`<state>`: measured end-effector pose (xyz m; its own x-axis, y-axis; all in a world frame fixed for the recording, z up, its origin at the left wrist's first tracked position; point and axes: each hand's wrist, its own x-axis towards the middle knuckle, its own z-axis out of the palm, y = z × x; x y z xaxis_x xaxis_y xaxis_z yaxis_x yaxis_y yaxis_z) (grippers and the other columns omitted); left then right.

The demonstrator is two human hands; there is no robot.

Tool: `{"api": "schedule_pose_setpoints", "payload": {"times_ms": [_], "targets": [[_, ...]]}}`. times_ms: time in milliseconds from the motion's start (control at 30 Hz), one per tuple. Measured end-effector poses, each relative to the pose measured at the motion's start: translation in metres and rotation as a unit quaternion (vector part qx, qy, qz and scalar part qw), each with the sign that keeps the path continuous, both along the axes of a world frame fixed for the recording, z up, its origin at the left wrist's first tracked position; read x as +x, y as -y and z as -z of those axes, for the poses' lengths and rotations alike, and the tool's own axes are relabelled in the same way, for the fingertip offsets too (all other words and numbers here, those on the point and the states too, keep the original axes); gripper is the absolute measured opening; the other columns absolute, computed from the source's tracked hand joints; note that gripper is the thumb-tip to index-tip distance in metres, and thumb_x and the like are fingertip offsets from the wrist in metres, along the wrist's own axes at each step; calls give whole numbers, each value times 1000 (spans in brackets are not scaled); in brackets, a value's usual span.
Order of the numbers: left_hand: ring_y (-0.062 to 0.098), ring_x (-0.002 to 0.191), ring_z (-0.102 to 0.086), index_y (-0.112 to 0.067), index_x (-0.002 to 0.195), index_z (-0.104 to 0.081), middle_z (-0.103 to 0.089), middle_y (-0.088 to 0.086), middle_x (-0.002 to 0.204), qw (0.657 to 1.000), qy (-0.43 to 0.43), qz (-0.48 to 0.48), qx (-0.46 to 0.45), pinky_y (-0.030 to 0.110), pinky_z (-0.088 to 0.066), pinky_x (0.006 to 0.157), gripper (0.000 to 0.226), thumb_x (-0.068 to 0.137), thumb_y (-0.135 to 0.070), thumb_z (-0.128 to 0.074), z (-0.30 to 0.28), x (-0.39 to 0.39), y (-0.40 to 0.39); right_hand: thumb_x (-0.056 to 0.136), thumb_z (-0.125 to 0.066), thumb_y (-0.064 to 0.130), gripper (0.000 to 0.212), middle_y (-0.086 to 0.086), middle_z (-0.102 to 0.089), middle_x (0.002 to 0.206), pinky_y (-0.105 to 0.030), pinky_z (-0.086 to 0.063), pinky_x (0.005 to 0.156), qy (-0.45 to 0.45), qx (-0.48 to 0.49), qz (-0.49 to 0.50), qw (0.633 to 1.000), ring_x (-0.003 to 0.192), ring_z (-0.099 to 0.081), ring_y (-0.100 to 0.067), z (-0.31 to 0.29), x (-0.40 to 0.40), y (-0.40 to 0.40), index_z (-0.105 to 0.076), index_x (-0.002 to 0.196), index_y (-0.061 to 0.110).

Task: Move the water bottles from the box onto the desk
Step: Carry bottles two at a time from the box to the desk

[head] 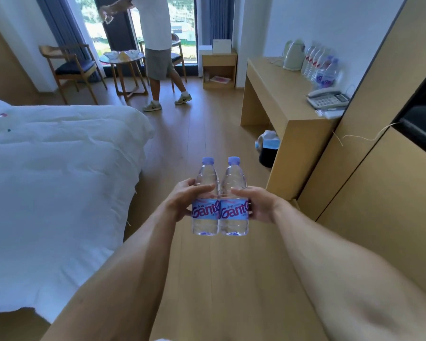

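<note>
Two clear water bottles with pale blue caps and blue "Ganten" labels are held upright side by side over the wooden floor. My left hand [182,201] grips the left bottle [205,217] and my right hand [258,205] grips the right bottle [234,217]. The wooden desk [276,94] stands ahead on the right. Several more water bottles [320,67] stand in a row at its back by the wall. The box is not in view.
On the desk are a pale kettle [293,55] and a telephone [327,98]. A bin [268,150] sits under the desk. A white bed [59,180] fills the left. A person [158,45] stands by a round table [123,60] and chairs near the window.
</note>
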<state>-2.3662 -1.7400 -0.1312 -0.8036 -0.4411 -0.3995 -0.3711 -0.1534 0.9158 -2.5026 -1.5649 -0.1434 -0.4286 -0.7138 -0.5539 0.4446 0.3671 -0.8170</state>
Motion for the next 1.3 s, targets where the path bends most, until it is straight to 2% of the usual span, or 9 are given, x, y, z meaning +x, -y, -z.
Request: {"api": "schedule_pose_setpoints", "payload": {"times_ms": [133,200,333,567,700,800,1000,1167,1300], "targets": [[26,96,-73,-16,118,-63,-74,9,109,1000,2,9,-1,47,-61,81,44,82,-33,-80,6,-48,26,86,-72,33,56,-16,-68,121,-37,-55,82,-3,5,2,1000,99,-67,-27,4,-48,22,-55,134,11],[25,95,-74,-18,117,-64,-75,8,107,1000,3,15,1,47,-60,81,43,81,-35,-81,11,-73,43,85,-73,33,56,-18,-67,124,-40,-55,87,-2,8,5,1000,102,-67,-28,6,-70,36,-56,133,11],[24,92,-75,-21,112,-64,-77,6,104,1000,-2,29,8,46,-61,77,40,79,-35,-82,22,-131,86,87,-71,30,51,-16,-68,116,-44,-50,98,-10,14,26,1000,101,-65,-28,7,-119,74,-58,132,9],[26,95,-73,-20,120,-63,-74,8,108,998,-9,57,24,42,-61,71,45,80,-34,-81,27,-236,189,90,-67,29,40,-14,-69,113,-41,-49,101,-12,55,58,997,102,-65,-25,-7,-212,175,-56,127,16],[25,92,-73,-21,119,-64,-74,8,106,997,-7,62,35,40,-61,68,42,81,-33,-80,20,-287,250,89,-70,36,45,-17,-69,122,-48,-45,108,-42,65,65,995,118,-64,-32,-12,-252,237,-58,128,16],[24,89,-74,-21,117,-66,-76,8,105,996,1,81,34,39,-61,67,41,80,-34,-81,18,-318,288,88,-72,35,46,-18,-69,121,-52,-46,107,-55,64,82,993,118,-63,-34,-14,-278,271,-61,127,12],[23,88,-76,-19,116,-64,-76,6,101,994,-1,106,32,40,-61,67,61,64,-43,-84,17,-380,344,91,-68,34,43,-20,-67,124,-51,-45,108,-42,63,81,994,121,-61,-37,-13,-341,321,-60,127,12],[26,95,-73,-15,124,-56,-70,11,113,994,-6,103,26,40,-60,67,58,78,-36,-83,19,-446,381,91,-68,35,41,-19,-68,123,-51,-45,108,-33,49,73,996,112,-64,-33,-2,-409,356,-60,126,15],[25,93,-70,-13,122,-55,-68,12,112,995,2,96,15,38,-58,65,51,82,-31,-80,20,-508,409,91,-67,37,45,-18,-67,124,-51,-44,109,-30,35,53,998,117,-63,-35,7,-477,389,-58,130,15]]}}
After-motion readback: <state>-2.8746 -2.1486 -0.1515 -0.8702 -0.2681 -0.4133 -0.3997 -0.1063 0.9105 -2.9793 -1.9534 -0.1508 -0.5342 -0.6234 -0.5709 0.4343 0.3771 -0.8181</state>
